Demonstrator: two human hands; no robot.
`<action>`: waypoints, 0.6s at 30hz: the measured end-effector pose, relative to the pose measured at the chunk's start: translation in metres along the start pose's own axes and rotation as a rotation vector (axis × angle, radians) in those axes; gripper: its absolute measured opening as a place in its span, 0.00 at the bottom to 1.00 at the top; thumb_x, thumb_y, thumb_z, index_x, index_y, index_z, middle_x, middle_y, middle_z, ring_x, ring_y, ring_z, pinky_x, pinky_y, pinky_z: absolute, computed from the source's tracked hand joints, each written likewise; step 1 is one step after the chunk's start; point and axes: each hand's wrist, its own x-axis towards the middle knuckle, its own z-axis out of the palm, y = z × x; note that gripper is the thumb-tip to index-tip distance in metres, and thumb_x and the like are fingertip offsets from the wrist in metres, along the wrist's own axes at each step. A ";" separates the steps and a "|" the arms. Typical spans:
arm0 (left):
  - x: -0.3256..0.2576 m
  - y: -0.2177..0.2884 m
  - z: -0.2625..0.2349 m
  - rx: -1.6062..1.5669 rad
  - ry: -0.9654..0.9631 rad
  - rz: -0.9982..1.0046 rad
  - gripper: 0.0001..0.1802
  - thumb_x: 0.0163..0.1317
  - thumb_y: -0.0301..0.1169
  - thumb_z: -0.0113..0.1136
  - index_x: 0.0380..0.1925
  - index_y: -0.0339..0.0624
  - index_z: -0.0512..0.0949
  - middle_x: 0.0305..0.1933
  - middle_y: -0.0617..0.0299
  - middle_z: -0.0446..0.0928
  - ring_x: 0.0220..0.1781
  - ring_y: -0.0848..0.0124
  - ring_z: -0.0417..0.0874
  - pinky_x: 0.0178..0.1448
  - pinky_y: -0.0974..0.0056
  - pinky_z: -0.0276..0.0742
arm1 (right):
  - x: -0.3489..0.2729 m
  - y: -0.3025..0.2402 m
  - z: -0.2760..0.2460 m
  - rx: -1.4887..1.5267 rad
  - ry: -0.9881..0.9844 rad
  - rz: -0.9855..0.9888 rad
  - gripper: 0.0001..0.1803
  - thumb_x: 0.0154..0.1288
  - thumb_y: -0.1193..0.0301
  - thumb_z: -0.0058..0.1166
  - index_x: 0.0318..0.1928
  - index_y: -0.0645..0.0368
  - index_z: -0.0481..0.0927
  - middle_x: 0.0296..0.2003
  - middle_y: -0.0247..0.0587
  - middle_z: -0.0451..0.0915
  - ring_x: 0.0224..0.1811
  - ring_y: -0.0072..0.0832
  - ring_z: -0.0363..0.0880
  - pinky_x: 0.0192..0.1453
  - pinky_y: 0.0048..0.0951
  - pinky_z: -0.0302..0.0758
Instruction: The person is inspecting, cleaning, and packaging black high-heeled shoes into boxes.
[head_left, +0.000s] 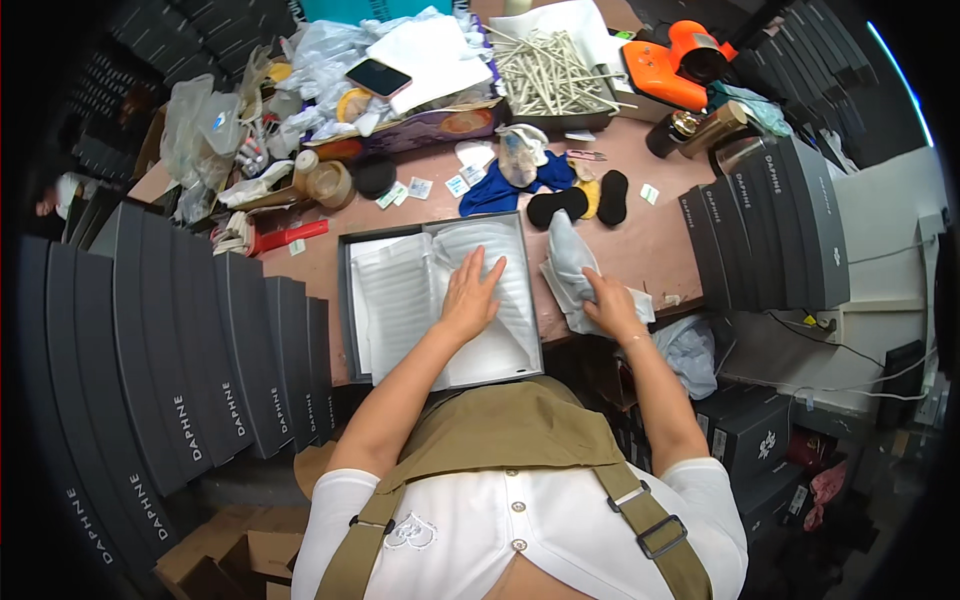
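Note:
An open dark grey shoe box (535,318) is in front of me, lined with white paper. White ribbed foam sheets (392,290) lie in it, in a left and a right part; whatever is under them is hidden. My left hand (470,298) rests on the right-hand foam, its fingers spread and holding nothing. Just right of the box, my right hand (612,303) grips a bundle wrapped in thin whitish paper (568,250). Its narrow end points away from me, and the wrapping hides what is inside. Loose paper sticks out around its near end.
Stacked dark shoe boxes stand at left (180,350) and right (770,235). Behind the work box lie black pads (612,197), a blue cloth (490,193) and small white packets. Farther back are a tray of whitish sticks (550,75), a phone (379,77) and an orange device (665,75).

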 end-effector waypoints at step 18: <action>-0.075 -0.007 -0.021 -0.599 0.179 -0.415 0.31 0.62 0.30 0.56 0.63 0.30 0.61 0.66 0.38 0.61 0.68 0.46 0.63 0.69 0.55 0.61 | 0.026 -0.088 0.035 0.850 0.273 0.060 0.07 0.66 0.75 0.49 0.40 0.62 0.79 0.33 0.36 0.81 0.34 0.29 0.78 0.38 0.25 0.70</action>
